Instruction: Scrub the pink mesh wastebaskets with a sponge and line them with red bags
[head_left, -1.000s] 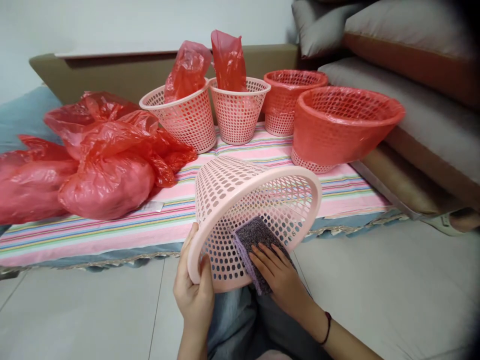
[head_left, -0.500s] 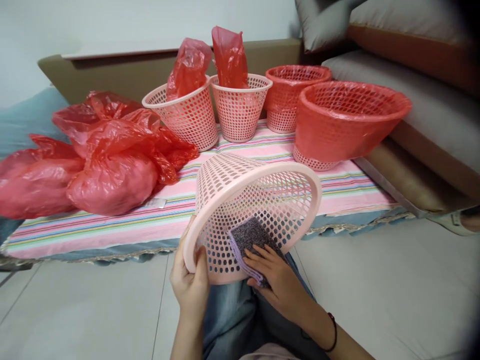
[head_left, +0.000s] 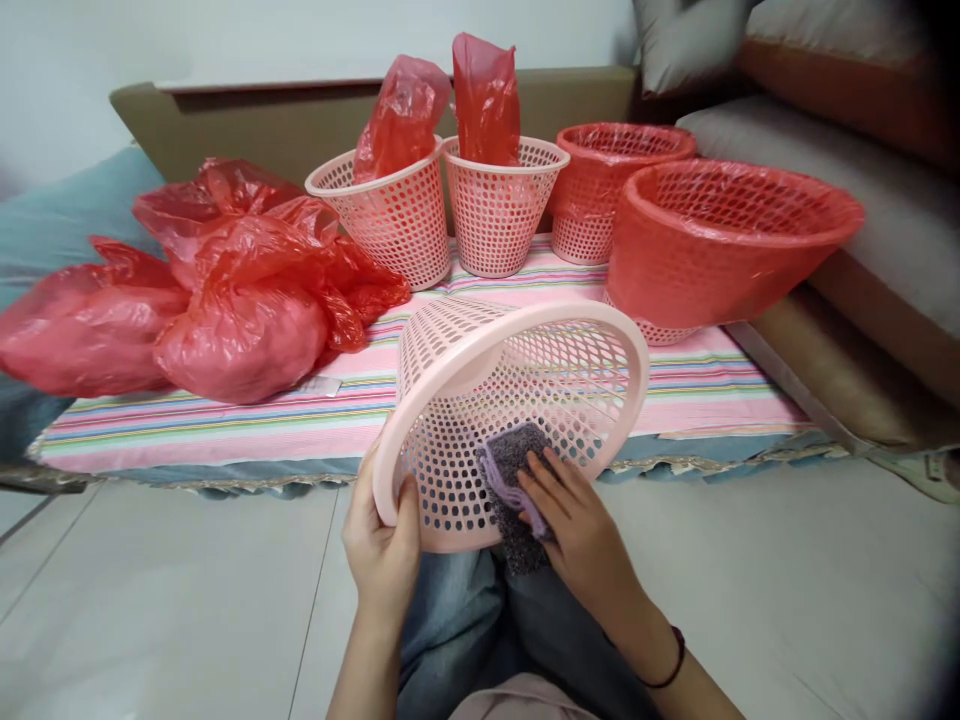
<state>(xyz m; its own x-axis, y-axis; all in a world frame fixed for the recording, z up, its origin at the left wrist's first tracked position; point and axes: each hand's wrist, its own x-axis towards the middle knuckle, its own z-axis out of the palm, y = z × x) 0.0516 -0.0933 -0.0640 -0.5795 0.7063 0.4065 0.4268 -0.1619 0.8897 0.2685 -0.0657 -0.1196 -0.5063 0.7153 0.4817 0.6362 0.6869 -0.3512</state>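
A pink plastic wastebasket (head_left: 465, 350) with a holed wall is tilted over my lap, its wide mouth turned toward me. My left hand (head_left: 384, 535) grips its rim at the lower left, thumb inside and fingers behind the wall. In my right hand (head_left: 574, 525) is a folded dark grey cloth (head_left: 517, 450) with a purple edge. The hand presses it against the inner wall near the lower right rim, and a flap of cloth hangs down over the rim.
Two pink wastebaskets (head_left: 506, 225) with red plastic bags inside stand at the back of the striped cover (head_left: 360, 415). To their right are two red-lined wastebaskets (head_left: 712, 260). Filled red plastic bags (head_left: 247, 335) lie at left. Grey cushions (head_left: 847, 190) are stacked at right.
My right hand and the cloth have shifted slightly right on the inner wall, and the cloth now droops over the rim. The view has shifted a little; my left hand keeps its grip.
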